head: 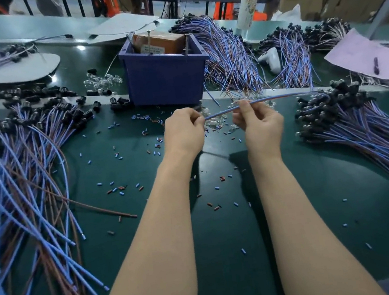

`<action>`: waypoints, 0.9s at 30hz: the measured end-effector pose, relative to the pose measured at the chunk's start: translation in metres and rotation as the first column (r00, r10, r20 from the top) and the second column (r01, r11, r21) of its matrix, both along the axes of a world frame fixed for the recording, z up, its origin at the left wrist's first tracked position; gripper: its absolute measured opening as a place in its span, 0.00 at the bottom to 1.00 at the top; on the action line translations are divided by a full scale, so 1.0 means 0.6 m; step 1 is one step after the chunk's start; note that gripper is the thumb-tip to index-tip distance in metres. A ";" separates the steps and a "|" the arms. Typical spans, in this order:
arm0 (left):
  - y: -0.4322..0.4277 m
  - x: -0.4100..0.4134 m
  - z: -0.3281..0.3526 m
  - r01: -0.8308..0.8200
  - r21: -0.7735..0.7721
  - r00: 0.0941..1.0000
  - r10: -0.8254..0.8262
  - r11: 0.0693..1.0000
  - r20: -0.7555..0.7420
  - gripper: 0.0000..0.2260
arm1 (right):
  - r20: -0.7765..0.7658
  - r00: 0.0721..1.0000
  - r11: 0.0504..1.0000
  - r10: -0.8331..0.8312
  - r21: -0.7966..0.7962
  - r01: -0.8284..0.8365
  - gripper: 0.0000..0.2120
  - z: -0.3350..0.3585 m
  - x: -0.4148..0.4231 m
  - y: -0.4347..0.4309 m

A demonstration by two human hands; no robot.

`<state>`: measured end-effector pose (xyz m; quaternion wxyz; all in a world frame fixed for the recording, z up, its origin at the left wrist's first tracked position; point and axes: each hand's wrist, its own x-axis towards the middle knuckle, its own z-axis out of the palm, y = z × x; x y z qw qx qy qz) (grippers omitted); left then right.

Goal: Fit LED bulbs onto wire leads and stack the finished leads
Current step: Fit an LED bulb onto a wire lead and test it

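- A thin blue wire [223,112] is held up over the green table [225,230] by both hands.
- One end of the wire is pinched tight in the curled fingers of the left hand [183,129].
- A little further along, the wire is pinched between the thumb and the curled fingers of the right hand [257,119].
- Past the right hand, the wire is seen running off to the right, and it is blurred there.
- It cannot be told if a bulb is held in the left hand too.
- A small heap of clear bulbs [217,121] is seen on the table, just behind the hands and under the wire.
- A big pile of wires with black caps [359,121] is laid on the right side of the table, near the right hand.
- Another big pile of blue and brown wires [18,184] is spread over the left side.
- A blue box [166,76] is set on the table behind the hands.
- Many tiny blue and red bits [114,156] are scattered over the table around the arms.
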<state>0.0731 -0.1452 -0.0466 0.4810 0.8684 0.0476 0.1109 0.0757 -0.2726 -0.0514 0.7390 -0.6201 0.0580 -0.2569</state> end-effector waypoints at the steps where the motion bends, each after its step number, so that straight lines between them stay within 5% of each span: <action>1: 0.010 0.002 -0.004 -0.042 0.005 0.999 0.042 0.999 -0.031 0.08 | 0.007 0.999 0.996 -0.044 0.076 0.043 0.10 0.003 0.000 -0.011; 6: 0.031 0.001 -0.004 -0.227 -0.017 0.974 0.226 0.974 -0.027 0.10 | 0.021 0.992 0.921 -0.123 0.376 0.106 0.10 0.015 0.002 -0.049; 11: -0.008 -0.006 0.003 -0.125 0.069 0.989 0.120 0.990 0.081 0.11 | -0.011 1.000 0.919 0.006 0.394 -0.001 0.08 0.015 -0.001 -0.007; 15: -0.031 -0.012 0.012 0.147 -0.222 0.988 -0.133 0.964 0.076 0.12 | -0.006 0.982 0.867 0.188 0.471 -0.163 0.08 0.016 -0.008 0.021; 21: -0.040 -0.012 0.009 0.051 -0.656 0.998 -0.017 0.753 0.058 0.07 | -0.174 0.920 0.915 0.352 0.271 -0.299 0.09 0.012 -0.022 0.061; 27: -0.010 0.002 0.008 -0.188 -0.925 0.968 0.221 0.329 -0.118 0.09 | -0.319 0.815 0.838 0.485 -0.099 -0.537 0.15 0.020 -0.038 0.071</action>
